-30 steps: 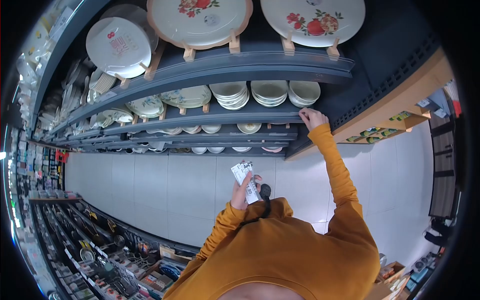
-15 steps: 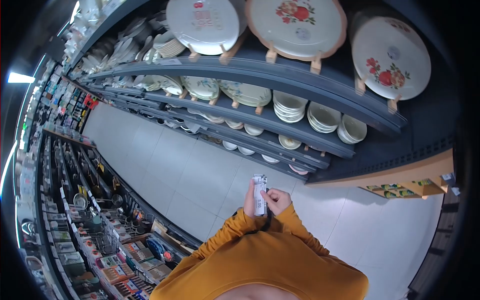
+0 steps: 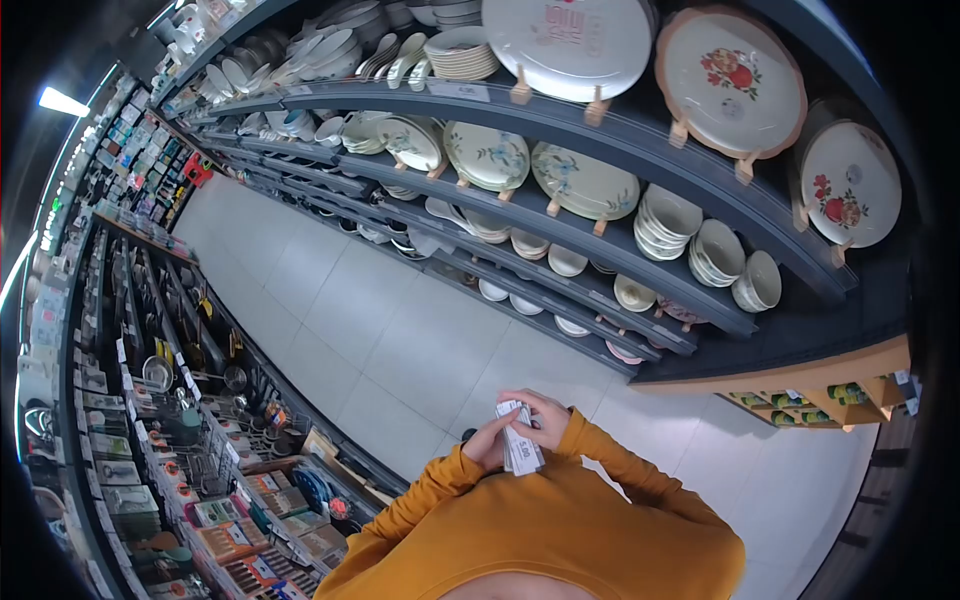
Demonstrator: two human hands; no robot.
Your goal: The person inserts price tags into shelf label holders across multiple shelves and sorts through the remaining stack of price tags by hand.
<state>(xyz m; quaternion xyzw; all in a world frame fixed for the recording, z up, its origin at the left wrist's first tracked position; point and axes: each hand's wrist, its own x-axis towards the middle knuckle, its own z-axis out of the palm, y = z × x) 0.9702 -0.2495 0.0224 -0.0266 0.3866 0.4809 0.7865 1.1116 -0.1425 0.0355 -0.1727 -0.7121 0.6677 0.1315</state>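
A small stack of white price labels [image 3: 523, 452], the top one reading 5.00, is held close in front of my chest. Wrapped round its left side is my left hand [image 3: 487, 443], closed on the stack. My right hand [image 3: 546, 420] bends over the upper part of the labels from the other side, with its fingers closed on them too. The fingers hide part of the top label. Both hands are over the aisle floor, apart from the shelves.
Ahead rises a dark shelf unit [image 3: 640, 120] with flowered plates [image 3: 730, 80] on wooden stands and stacked bowls [image 3: 668, 222]. Left stands a rack of packaged kitchen tools [image 3: 230, 540]. Pale floor tiles [image 3: 400, 320] run between; a wooden shelf [image 3: 790, 370] stands right.
My view has turned left, so the shelves sit further right. My hands and the labels have come lower, nearer my chest, and my right hand now reaches over the top of the stack.
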